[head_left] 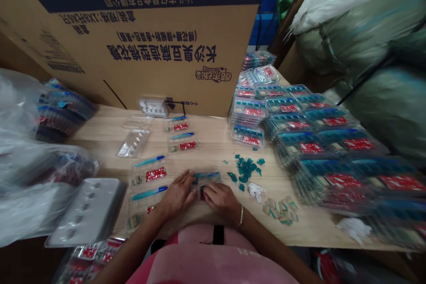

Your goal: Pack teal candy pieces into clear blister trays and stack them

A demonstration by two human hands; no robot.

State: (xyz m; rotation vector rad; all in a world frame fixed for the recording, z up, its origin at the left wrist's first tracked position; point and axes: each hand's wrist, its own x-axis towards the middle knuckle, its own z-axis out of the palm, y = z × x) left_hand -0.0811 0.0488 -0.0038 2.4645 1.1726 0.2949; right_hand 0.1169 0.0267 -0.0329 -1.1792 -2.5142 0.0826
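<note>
A clear plastic blister pack (207, 179) with a blue pen and a red card lies at the near edge of the wooden table (213, 151). My left hand (178, 195) rests on its left end with fingers curled over it. My right hand (222, 199), with a bracelet at the wrist, presses on its near right side, fingers bent. To the left of my hands lie several open packs (148, 173), each holding a blue pen and a red card.
Tall stacks of filled packs (313, 137) cover the right side of the table. Loose teal pieces (245, 168), small striped erasers (282, 211) and a white scrap lie right of my hands. Empty trays (135, 142), plastic bags (29, 186) and a big cardboard box (140, 35) stand left and behind.
</note>
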